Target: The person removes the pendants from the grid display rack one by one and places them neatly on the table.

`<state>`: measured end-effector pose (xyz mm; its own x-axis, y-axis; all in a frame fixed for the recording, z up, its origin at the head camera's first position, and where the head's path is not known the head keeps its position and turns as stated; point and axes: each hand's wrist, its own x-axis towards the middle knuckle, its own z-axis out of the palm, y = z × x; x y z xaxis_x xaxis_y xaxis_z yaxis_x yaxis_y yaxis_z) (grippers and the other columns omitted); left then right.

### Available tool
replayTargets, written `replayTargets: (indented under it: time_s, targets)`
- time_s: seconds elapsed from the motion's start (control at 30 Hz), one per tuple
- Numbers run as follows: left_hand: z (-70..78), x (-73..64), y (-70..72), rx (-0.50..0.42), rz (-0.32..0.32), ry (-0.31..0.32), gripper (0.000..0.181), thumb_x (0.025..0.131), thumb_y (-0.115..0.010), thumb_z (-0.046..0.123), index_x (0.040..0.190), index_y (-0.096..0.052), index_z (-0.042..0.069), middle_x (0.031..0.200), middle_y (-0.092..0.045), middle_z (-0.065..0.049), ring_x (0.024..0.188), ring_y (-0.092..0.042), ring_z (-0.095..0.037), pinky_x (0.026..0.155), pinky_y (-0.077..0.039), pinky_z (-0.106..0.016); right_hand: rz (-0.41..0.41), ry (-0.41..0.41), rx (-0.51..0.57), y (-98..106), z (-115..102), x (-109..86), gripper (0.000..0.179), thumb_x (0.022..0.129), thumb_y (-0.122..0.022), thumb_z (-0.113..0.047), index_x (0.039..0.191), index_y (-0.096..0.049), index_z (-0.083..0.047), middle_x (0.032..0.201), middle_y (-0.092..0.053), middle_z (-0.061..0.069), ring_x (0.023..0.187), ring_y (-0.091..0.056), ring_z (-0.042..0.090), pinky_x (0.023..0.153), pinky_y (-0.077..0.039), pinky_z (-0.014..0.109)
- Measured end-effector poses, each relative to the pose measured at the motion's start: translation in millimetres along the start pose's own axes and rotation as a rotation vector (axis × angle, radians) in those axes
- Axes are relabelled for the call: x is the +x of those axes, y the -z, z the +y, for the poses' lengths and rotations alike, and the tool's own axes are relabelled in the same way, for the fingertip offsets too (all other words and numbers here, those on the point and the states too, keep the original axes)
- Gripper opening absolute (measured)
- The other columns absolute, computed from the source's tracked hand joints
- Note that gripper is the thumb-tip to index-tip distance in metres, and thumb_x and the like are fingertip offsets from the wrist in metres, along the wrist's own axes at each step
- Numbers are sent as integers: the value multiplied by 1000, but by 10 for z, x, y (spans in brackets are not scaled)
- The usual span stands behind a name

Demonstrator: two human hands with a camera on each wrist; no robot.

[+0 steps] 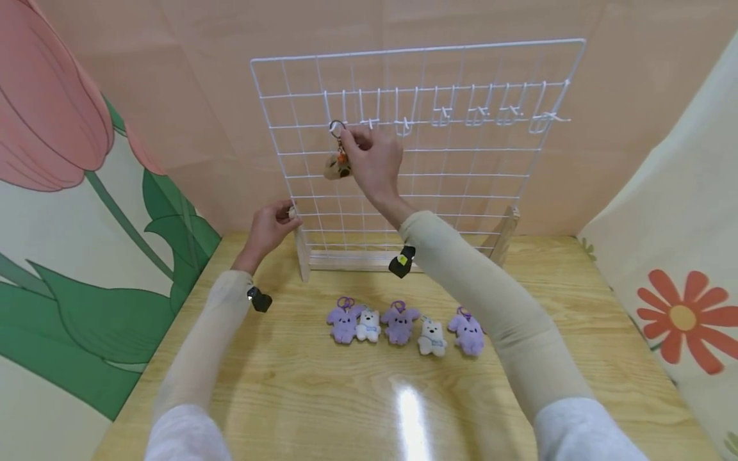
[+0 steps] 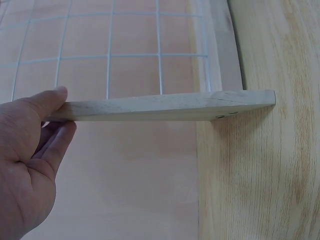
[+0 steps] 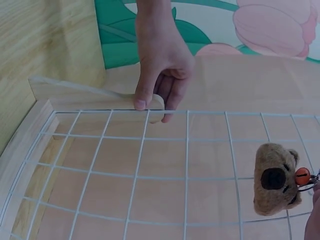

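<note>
My right hand (image 1: 377, 160) pinches the ring of a brown plush bear-head keychain (image 3: 275, 179) at the leftmost hook (image 1: 336, 125) of a white wire grid rack (image 1: 415, 173). An orange bell (image 3: 302, 176) hangs between ring and plush. Whether the ring is over the hook tip I cannot tell. At the rack's left side, my left hand (image 1: 270, 227) grips the upper end of the wooden side support (image 2: 150, 106) between thumb and fingers. In the right wrist view only a sliver of the right hand's fingers shows.
Purple plush keychains (image 1: 400, 324) and white bear keychains (image 1: 432, 338) lie in a row on the wooden table (image 1: 323, 397), in front of the rack. More white hooks (image 1: 477, 114) line the grid to the right. A wooden foot (image 1: 505, 235) supports the rack's right side.
</note>
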<state>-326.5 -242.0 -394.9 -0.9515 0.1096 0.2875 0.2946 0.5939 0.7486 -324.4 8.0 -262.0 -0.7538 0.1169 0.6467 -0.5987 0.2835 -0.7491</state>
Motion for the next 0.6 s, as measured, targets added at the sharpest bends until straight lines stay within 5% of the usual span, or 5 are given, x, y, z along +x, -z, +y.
replayTargets:
  time_s: [0.6]
  targets:
    - [-19,34,-7,0,-2,4,51,96,-74,10,139,-55,-9,129,-65,-28,112,-68,-38,94,-61,-42,-12,79,80,104,-135,-158,17,96,-73,-19,94,-81,-4,77,-75,5,61,-65,11,51,-55,21]
